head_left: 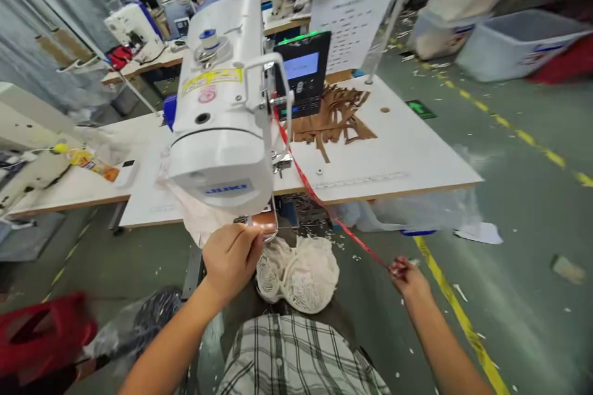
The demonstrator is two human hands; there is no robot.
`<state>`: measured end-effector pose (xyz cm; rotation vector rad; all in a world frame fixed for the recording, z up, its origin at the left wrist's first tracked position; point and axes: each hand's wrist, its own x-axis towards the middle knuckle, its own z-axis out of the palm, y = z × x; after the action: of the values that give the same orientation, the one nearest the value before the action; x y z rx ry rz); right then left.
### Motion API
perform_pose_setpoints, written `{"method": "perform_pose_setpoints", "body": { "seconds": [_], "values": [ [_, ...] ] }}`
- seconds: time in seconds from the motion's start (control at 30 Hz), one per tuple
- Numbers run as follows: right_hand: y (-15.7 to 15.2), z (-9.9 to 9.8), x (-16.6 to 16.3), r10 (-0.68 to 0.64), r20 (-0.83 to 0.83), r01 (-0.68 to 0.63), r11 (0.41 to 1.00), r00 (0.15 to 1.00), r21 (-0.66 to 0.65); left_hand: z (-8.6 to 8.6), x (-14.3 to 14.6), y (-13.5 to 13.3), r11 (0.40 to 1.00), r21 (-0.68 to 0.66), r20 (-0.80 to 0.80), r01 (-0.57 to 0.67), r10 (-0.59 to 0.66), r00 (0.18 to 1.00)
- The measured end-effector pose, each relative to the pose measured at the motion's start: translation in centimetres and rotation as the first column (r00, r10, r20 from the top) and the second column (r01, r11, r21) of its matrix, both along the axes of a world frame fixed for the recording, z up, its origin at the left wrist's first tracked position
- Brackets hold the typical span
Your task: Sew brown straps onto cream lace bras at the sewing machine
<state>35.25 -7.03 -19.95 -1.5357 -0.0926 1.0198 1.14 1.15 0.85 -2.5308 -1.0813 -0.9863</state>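
Red cord: it is running slantwise, its long axis going from the machine's right side down to the right; the cord is looking taut.
Right hand: this hand is grasping the lower end of the cord, so it is the nearer one; a small thing is also showing there, too blurred to name.
Left hand: this hand is lying to the left of the cord, bending its fingers near the needle area; whether it is pinching something, I cannot tell.
Cream lace bra: it is resting before the torso, between the hands, nearer the left.
JUKI sewing machine: it is standing ahead of the left hand.
Brown fabric strips: they are lying behind the cord on the white tabletop.
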Motion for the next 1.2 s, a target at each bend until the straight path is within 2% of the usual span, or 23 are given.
{"method": "perform_pose_setpoints", "body": {
  "seconds": [0.07, 0.1, 0.17, 0.2, 0.23, 0.3, 0.37, 0.43, 0.57, 0.7, 0.9, 1.0, 1.1, 1.17, 1.2],
  "values": [
    [0.2, -0.6, -1.1, -0.027, -0.023, 0.027, 0.999, 0.999, -0.024, 0.2, 0.2, -0.1, 1.000, -0.012, -0.003, -0.006, 0.006, 1.000],
    [0.2, -0.1, -2.2, 0.001, -0.043, -0.002, 1.000, 0.999, -0.006, 0.2, 0.3, -0.1, 1.000, -0.017, -0.002, -0.006, 0.006, 1.000],
    [0.5, 2.4, -5.4, 0.161, -0.129, -0.149, 0.984, 0.979, 0.097, 0.1, 0.4, -0.2, 0.999, -0.031, 0.001, -0.009, 0.009, 1.000],
    [0.8, 4.2, -7.3, 0.277, -0.196, -0.241, 0.952, 0.941, 0.186, 0.0, 0.4, -0.2, 0.999, -0.040, 0.000, -0.013, 0.013, 1.000],
    [1.1, 6.1, -9.3, 0.392, -0.293, -0.320, 0.909, 0.872, 0.265, -0.1, 0.6, -0.2, 0.999, -0.048, -0.001, -0.018, 0.018, 1.000],
    [1.8, 10.0, -12.9, 0.589, -0.461, -0.458, 0.807, 0.664, 0.372, -0.3, 0.9, -0.4, 0.998, -0.064, -0.010, -0.023, 0.023, 1.000],
    [2.3, 12.9, -15.8, 0.674, -0.548, -0.506, 0.737, 0.496, 0.448, -0.4, 1.2, -0.7, 0.997, -0.077, -0.021, -0.026, 0.024, 0.999],
    [2.5, 14.4, -17.7, 0.712, -0.555, -0.513, 0.699, 0.431, 0.499, -0.4, 1.4, -1.2, 0.995, -0.092, -0.025, -0.034, 0.032, 0.999],
    [2.5, 15.0, -19.3, 0.753, -0.469, -0.507, 0.657, 0.461, 0.558, -0.3, 1.3, -2.1, 0.990, -0.129, -0.035, -0.047, 0.043, 0.998],
    [2.7, 15.0, -19.4, 0.773, -0.430, -0.511, 0.632, 0.467, 0.582, -0.2, 1.2, -2.7, 0.990, -0.133, -0.039, -0.050, 0.045, 0.998],
    [3.2, 15.2, -19.4, 0.782, -0.318, -0.502, 0.599, 0.537, 0.624, 0.0, 1.1, -2.9, 0.986, -0.165, 0.009, -0.021, 0.023, 1.000],
    [3.4, 14.5, -18.7, 0.743, -0.332, -0.492, 0.646, 0.581, 0.583, 0.2, 1.0, -2.5, 0.984, -0.180, 0.050, -0.020, 0.029, 0.998],
    [3.4, 13.0, -16.9, 0.693, -0.318, -0.480, 0.694, 0.647, 0.536, 0.1, 0.8, -1.6, 0.977, -0.209, 0.111, -0.045, 0.069, 0.991],
    [3.3, 11.5, -15.1, 0.666, -0.178, -0.533, 0.705, 0.724, 0.469, -0.2, 0.7, -0.9, 0.970, -0.228, 0.170, -0.080, 0.120, 0.978],
    [3.4, 10.7, -14.0, 0.662, -0.054, -0.594, 0.703, 0.748, 0.390, -0.3, 0.7, -0.5, 0.965, -0.243, 0.195, -0.102, 0.152, 0.969]
  ]
}}
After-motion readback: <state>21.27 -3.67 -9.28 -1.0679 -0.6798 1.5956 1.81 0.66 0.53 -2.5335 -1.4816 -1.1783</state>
